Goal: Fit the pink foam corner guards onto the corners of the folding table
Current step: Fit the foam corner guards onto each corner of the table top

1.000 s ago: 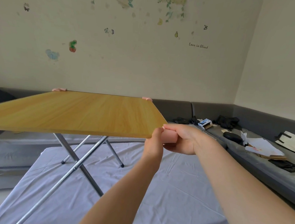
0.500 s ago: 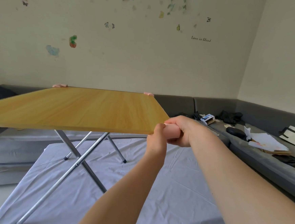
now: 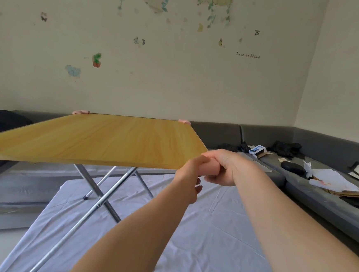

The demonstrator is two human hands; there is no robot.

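The folding table [image 3: 101, 139] has a yellow wood-grain top on crossed metal legs [image 3: 105, 192]. Pink foam corner guards sit on its far left corner [image 3: 80, 112] and far right corner [image 3: 184, 121]. At the near right corner, another pink foam corner guard [image 3: 211, 167] shows between my hands. My left hand [image 3: 189, 175] grips it from below and the left. My right hand [image 3: 223, 167] wraps over it from the right. The table corner itself is hidden by my hands.
A pale sheet [image 3: 209, 234] covers the low surface under the table. A grey sofa [image 3: 312, 189] runs along the back and right walls, strewn with papers [image 3: 331, 182], a small box [image 3: 258, 151] and dark items. A dark bag [image 3: 1, 122] lies at left.
My hands have stayed clamped at the near right corner; my right hand has closed more over the pink guard. The camera has shifted slightly.
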